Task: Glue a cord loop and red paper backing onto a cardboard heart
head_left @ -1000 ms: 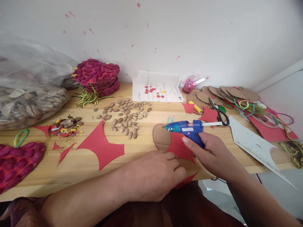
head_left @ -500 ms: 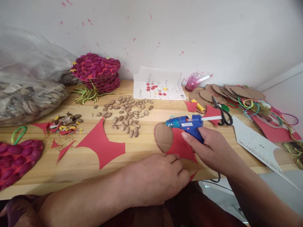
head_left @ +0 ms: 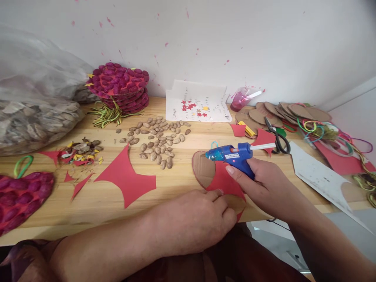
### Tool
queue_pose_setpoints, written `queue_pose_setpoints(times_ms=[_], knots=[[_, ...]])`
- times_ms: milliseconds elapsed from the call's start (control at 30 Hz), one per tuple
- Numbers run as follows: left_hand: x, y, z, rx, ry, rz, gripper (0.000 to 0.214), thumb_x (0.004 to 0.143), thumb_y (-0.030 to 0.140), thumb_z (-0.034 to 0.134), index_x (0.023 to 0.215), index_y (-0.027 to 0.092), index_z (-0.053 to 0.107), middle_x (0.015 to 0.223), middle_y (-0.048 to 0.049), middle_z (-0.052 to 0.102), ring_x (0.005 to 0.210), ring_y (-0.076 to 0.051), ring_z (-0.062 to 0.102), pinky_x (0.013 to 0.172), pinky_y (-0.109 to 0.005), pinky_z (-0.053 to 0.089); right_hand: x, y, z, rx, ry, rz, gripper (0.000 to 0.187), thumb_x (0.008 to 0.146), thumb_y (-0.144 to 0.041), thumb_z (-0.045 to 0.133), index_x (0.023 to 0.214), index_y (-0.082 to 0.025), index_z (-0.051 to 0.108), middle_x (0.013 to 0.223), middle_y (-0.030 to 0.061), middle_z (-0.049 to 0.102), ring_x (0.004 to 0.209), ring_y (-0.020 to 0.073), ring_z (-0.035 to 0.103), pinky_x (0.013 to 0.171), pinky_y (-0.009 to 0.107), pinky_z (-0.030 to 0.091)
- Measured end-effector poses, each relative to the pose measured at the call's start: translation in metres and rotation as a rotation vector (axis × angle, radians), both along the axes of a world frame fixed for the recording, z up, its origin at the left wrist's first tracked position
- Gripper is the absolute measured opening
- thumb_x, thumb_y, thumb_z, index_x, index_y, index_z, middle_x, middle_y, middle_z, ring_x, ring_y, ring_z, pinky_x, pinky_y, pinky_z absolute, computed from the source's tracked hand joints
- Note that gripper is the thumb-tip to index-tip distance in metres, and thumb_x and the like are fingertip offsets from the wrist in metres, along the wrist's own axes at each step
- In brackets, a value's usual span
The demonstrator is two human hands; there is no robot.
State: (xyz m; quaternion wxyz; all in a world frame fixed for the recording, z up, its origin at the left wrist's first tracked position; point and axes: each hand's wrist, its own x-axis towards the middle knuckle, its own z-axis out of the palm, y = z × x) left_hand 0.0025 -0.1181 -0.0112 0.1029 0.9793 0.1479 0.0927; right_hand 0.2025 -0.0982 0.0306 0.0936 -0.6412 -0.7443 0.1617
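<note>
My right hand (head_left: 270,188) is wrapped round a blue hot glue gun (head_left: 232,154) with a white glue stick in its back. The gun's nozzle hangs at the upper edge of a rounded cardboard piece (head_left: 203,168). Red paper (head_left: 225,180) covers much of that cardboard, and bare cardboard shows on the left and at the lower right. My left hand (head_left: 202,221) has its fingers curled over the lower edge of the red paper, pressing or gripping it; its fingertips are partly hidden.
Left of the work lie a red paper offcut (head_left: 126,176) and loose brown seeds or shells (head_left: 160,145). Scissors (head_left: 277,137) and stacked cardboard shapes (head_left: 282,111) are at the right. Behind stand decorated purple pieces (head_left: 120,86) and a pink-stained cup (head_left: 241,100).
The camera view has shifted slightly. More bare cardboard shows below the red paper beside my left hand. The glue gun's nozzle stays near the cardboard's upper edge.
</note>
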Motion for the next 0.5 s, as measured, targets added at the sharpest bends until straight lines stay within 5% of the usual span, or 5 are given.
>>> queue_pose_setpoints(times_ms=[500], knots=[[-0.001,-0.001,-0.001,0.013,-0.017,0.002,0.016,0.096,0.016,0.046,0.105,0.014,0.059,0.112,-0.0112,0.068,0.104,-0.022,0.064,0.081,-0.032,0.054,0.006,-0.021,0.010,-0.106,-0.092,0.091,0.044,0.096,-0.056,0.045,0.065,-0.024,0.048,0.054,0.0004,0.053,0.048,0.0152,0.045,0.047,0.029,0.032]])
